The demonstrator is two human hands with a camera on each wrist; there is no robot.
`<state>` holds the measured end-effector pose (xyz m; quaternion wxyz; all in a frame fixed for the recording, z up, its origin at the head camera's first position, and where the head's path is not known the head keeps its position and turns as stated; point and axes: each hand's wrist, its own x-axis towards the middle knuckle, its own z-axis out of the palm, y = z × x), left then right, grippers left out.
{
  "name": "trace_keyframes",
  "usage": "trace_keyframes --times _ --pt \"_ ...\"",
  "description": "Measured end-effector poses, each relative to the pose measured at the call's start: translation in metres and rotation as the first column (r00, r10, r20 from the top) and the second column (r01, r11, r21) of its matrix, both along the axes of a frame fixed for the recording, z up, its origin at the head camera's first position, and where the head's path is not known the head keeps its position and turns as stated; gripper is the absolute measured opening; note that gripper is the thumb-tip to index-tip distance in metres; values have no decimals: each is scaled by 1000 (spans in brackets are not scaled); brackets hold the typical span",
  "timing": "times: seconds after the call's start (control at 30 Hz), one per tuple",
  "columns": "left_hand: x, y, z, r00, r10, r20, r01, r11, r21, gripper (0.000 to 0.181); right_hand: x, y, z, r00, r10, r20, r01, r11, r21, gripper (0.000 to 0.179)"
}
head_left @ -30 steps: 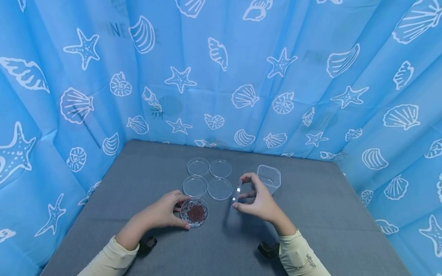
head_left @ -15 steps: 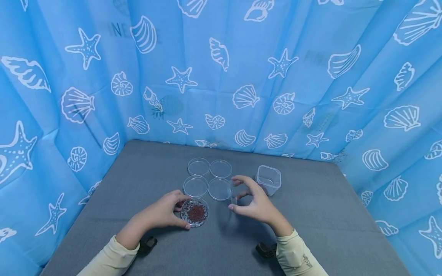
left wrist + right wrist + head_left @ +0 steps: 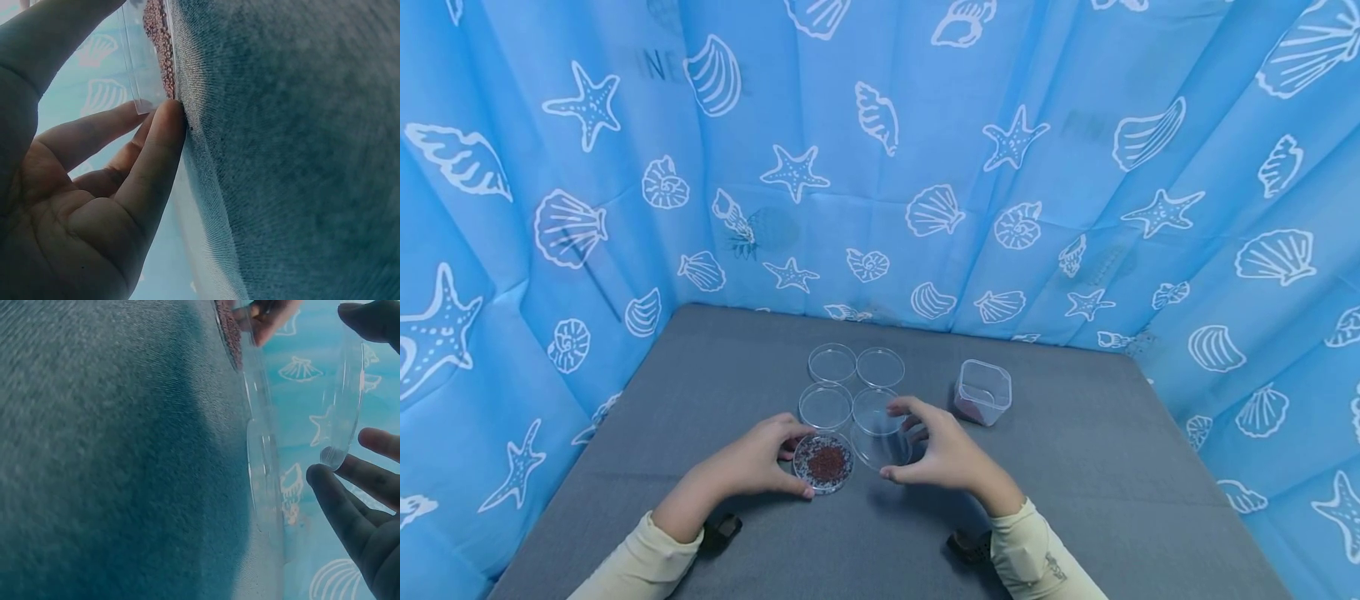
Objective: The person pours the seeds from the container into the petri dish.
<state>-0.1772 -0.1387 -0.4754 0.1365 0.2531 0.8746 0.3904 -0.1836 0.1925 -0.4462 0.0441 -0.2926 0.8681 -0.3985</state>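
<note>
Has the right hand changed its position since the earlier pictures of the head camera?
Yes. The right hand has moved to the left, away from the clear square container, which has stayed in its place.

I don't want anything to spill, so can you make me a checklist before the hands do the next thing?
1. Filled dish flat on the table: ok.
2. Left grip on that dish: ok, fingers and thumb at its edge.
3. Right grip on the clear dish: ok, fingertips and thumb hold its edge.
4. Clear dish set down: not ok, it's up above the table.
5. No stray grains on the table: cannot tell, they're too small.
6. Square tub standing upright: ok.
</note>
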Motion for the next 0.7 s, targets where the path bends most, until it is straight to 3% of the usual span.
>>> trace_keyframes --times 0.43,0.7 --pt "3 0 4 1000 8 -3 -8 1000 -4 90 -2 -14 -7 998 63 3 -63 994 92 85" --pt "3 0 3 1000 4 -14 -4 1000 -3 90 -3 -27 -11 984 148 -97 -132 979 156 63"
